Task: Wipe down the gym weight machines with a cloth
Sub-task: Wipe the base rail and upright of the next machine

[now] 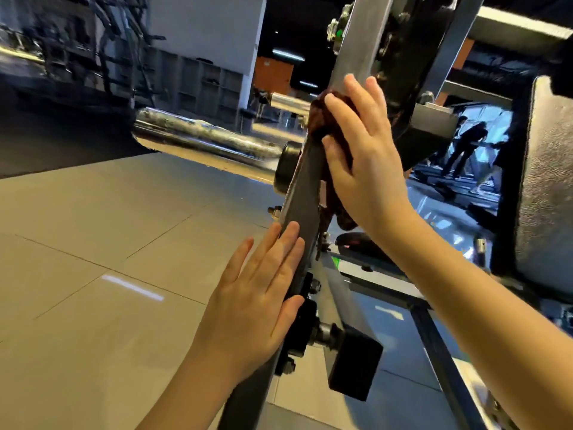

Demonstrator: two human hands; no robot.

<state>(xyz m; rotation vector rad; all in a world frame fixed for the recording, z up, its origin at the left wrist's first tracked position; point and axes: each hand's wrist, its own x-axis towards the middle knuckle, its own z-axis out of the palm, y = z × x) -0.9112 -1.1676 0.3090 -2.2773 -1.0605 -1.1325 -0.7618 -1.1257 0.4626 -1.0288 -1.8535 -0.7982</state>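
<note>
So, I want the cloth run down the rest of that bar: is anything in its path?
Yes. The left hand lies flat on the bar below the cloth, which the right hand presses to it. Farther down, bolts and a black block stick out beside the bar.

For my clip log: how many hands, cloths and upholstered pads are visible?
hands: 2, left hand and right hand
cloth: 1
pad: 1
Total: 4
</note>
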